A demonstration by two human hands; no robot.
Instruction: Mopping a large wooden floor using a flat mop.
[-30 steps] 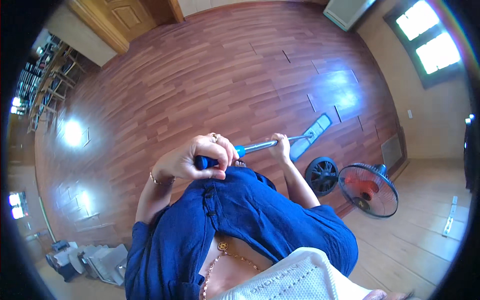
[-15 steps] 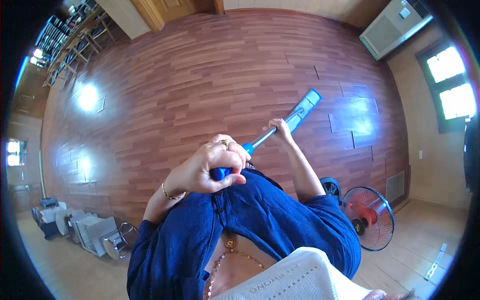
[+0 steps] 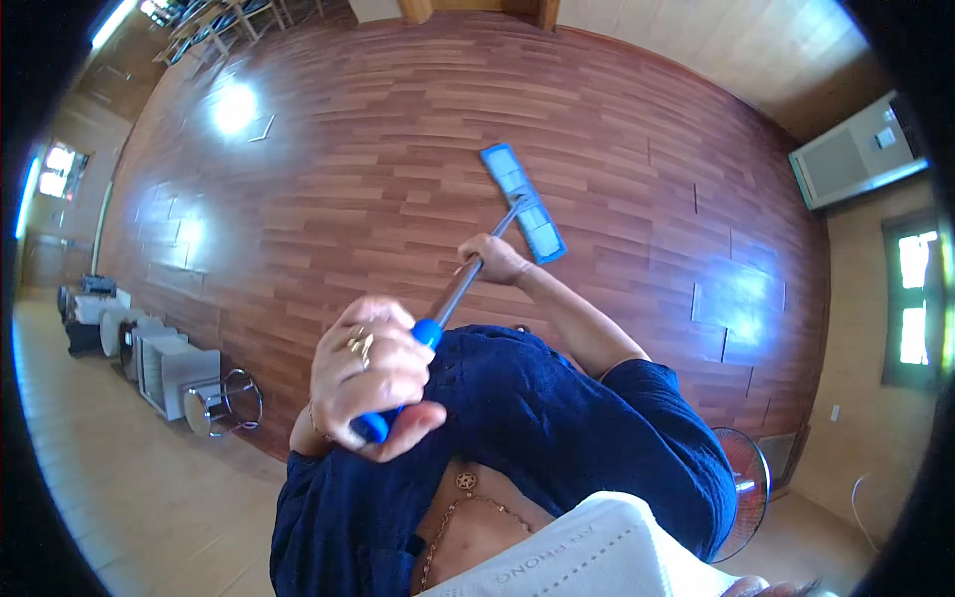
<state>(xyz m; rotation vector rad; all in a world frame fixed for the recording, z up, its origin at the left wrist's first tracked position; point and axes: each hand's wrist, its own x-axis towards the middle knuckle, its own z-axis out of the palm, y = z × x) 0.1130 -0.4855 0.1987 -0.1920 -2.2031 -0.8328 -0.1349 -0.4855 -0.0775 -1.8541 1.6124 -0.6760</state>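
Note:
A flat floor mop (image 3: pixel 457 298) with a metal pole slants away from my body. My left hand (image 3: pixel 370 378), wearing a gold ring, is wrapped round the blue grip (image 3: pixel 370 427) at the pole's upper end, close to my chest. Further down, my right hand (image 3: pixel 494 259) grips the bare pole with its arm stretched forward. Beyond it, the long light-blue mop head (image 3: pixel 540 231) lies on the brown wood-pattern floor (image 3: pixel 368 169), its length running from far left to near right.
Stacked pale furniture (image 3: pixel 169 363) and a round metal-framed stool (image 3: pixel 224 403) stand at the left. A standing fan (image 3: pixel 746 488) is close on my right. A white floor-standing air unit (image 3: pixel 856 154) is at the far right, a table with chairs (image 3: pixel 219 30) at the far left.
The mop head has swung leftward and turned crosswise to the pole. Both hands have shifted left, the left one also nearer to me. The whole view has turned, too.

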